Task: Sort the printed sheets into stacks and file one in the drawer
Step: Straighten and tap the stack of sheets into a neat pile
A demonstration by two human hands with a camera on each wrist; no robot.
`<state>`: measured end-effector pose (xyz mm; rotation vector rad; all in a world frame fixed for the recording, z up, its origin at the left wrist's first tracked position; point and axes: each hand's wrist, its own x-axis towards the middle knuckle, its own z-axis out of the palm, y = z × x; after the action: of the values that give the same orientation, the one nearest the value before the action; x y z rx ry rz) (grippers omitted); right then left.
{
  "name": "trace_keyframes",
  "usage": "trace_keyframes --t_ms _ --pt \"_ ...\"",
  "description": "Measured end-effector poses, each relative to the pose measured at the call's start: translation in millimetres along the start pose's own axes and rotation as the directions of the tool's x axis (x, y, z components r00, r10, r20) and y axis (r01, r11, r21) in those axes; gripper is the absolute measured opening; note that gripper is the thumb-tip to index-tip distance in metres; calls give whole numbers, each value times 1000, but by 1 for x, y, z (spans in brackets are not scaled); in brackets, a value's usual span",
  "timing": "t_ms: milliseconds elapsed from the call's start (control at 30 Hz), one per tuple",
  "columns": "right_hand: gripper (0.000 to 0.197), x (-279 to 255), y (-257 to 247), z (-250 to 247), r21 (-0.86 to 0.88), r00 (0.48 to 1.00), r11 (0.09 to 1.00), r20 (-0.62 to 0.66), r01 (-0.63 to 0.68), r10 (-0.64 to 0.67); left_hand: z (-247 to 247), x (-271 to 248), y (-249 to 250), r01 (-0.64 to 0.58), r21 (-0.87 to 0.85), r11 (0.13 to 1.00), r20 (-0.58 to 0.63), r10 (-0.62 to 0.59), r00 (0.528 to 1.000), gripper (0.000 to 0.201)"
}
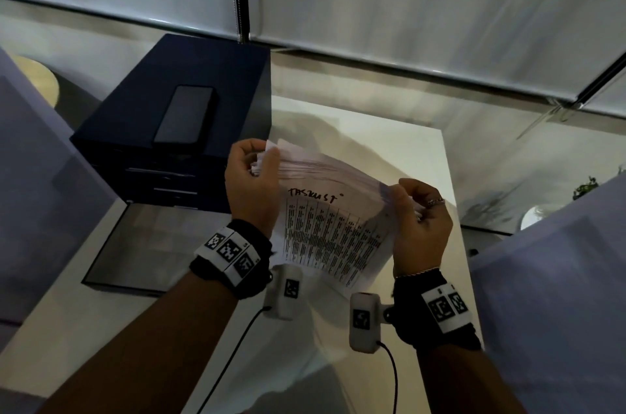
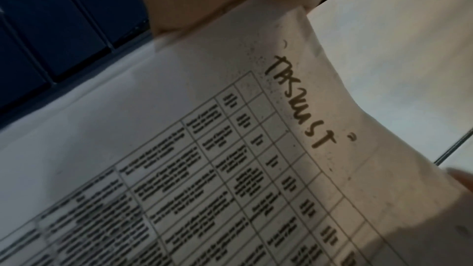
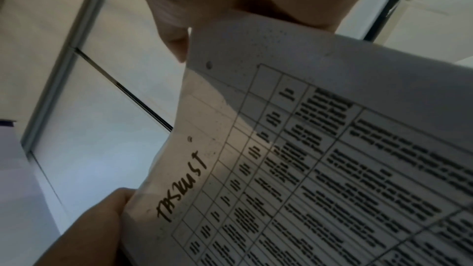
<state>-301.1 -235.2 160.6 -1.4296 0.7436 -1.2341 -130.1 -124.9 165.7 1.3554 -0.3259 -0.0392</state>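
A bundle of printed sheets (image 1: 333, 227) is held up above the white table (image 1: 399, 145); its front page carries a printed table and handwritten black letters at the top. My left hand (image 1: 252, 173) grips the bundle's upper left corner, fingers curled over the fanned edges. My right hand (image 1: 418, 210) grips the upper right corner, a ring on one finger. The left wrist view shows the front page (image 2: 256, 159) close up under my thumb (image 2: 204, 3). In the right wrist view the same page (image 3: 307, 159) fills the frame. A dark blue drawer unit (image 1: 169, 129) stands left of the sheets, its drawers closed.
A dark phone (image 1: 184, 113) lies on top of the drawer unit. A dark flat panel (image 1: 135, 244) lies on the table in front of it. White roller blinds (image 1: 406, 0) hang behind the table. A round pale stool (image 1: 37, 81) is at far left.
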Motion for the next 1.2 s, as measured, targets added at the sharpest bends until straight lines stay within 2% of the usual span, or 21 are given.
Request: trace_keyframes --t_ms 67,200,300,367,467,533,567,633,733,833,967,1067,1167,1200 --pt "19 2 3 1 -25 1000 1000 -4 -12 12 -1 -2 0 -13 11 1000 10 13 1000 5" --pt "19 3 1 3 -33 999 999 -44 1 -3 -4 -8 -2 -35 7 999 143 34 989 18" --pt "24 1 -2 4 0 1000 1000 -22 0 0 -5 -4 -5 -26 36 999 87 23 996 10" --pt "35 -3 -5 2 -2 999 1000 42 -6 6 -6 -4 -4 -16 13 1000 117 14 993 16" --pt "69 -11 0 -6 -50 992 998 123 -33 39 -17 -1 -8 -3 -48 999 347 19 938 53" --pt "66 -12 7 -9 -132 983 988 158 -76 96 -29 3 -15 29 36 999 469 -42 882 72" --pt "56 -11 10 -10 -170 976 981 180 -96 126 -32 5 -16 42 100 994 494 -86 865 69" --pt "39 -10 12 -11 -179 964 973 199 -142 177 -32 2 -15 55 180 982 486 -138 863 51" --pt "30 -7 7 -10 -143 982 985 149 -95 116 -25 -5 -8 -6 160 987 418 -62 906 39" --pt "29 -8 1 -10 -106 992 993 109 -45 56 -24 -11 -6 -41 81 996 397 6 918 37" --pt "40 -9 -2 -8 6 997 998 44 -70 69 -26 -20 -11 9 17 1000 440 -15 898 39" --pt "32 0 -9 -2 53 998 998 -34 -47 48 -25 -20 -8 6 -37 999 462 12 887 44" --pt "7 11 -9 4 60 993 996 -91 -68 73 -15 -17 2 -15 -34 999 370 26 929 34" --pt "9 12 -9 5 31 991 997 -107 -73 76 -10 -16 5 -15 -12 1000 310 18 951 35"
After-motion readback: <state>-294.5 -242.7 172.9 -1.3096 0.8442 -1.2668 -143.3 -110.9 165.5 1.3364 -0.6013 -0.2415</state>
